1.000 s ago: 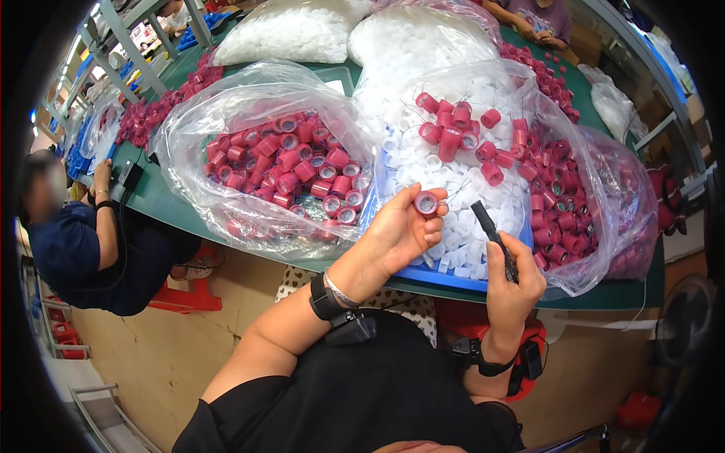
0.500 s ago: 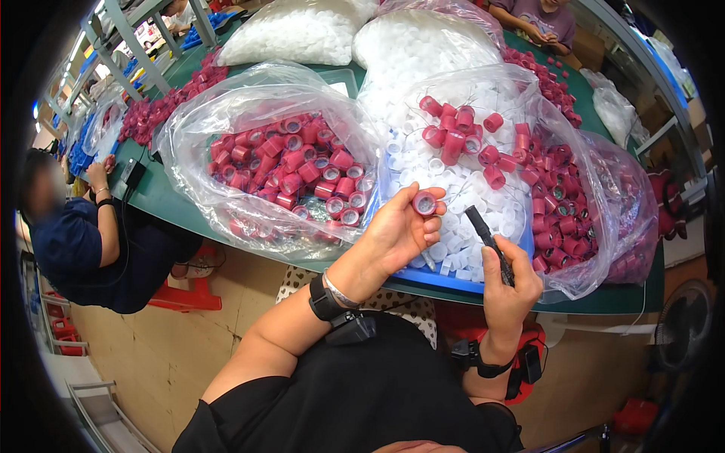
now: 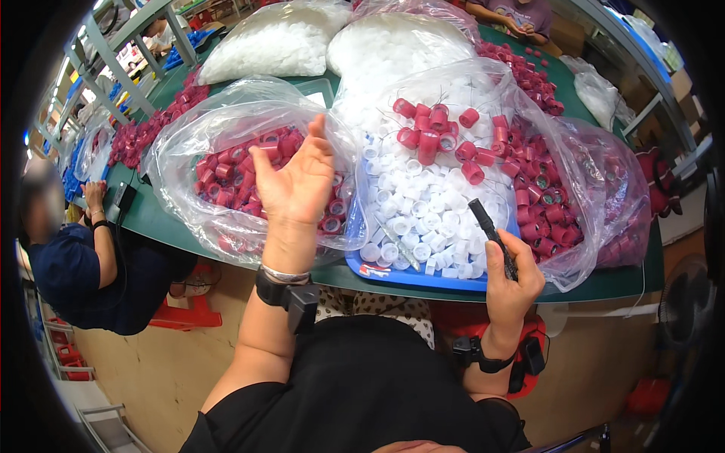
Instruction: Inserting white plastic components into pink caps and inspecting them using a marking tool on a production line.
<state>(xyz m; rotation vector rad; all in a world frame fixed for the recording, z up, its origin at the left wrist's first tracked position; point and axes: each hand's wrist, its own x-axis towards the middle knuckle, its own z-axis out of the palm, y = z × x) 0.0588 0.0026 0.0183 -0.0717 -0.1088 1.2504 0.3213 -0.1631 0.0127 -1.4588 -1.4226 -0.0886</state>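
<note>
Cap sorting — release step
Left hand [image 3: 296,180] open, empty, over red-cap bag [image 3: 226,136]; right hand [image 3: 510,281] grips black tool [image 3: 492,235] — next likely needs a white cap [image 3: 411,226].

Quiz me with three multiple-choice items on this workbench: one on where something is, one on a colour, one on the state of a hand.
1. Where do the white caps lie?
A. in the blue tray
B. on the floor
C. on a chair

2. What colour are the caps in the clear bag beyond the left hand?
A. green
B. red
C. yellow

3. How is the right hand?
A. open and empty
B. flat on the table
C. closed on a black tool

Answers: A, the tray rim shows under them; B, red shows through the plastic; C, its fingers wrap the tool.
</note>
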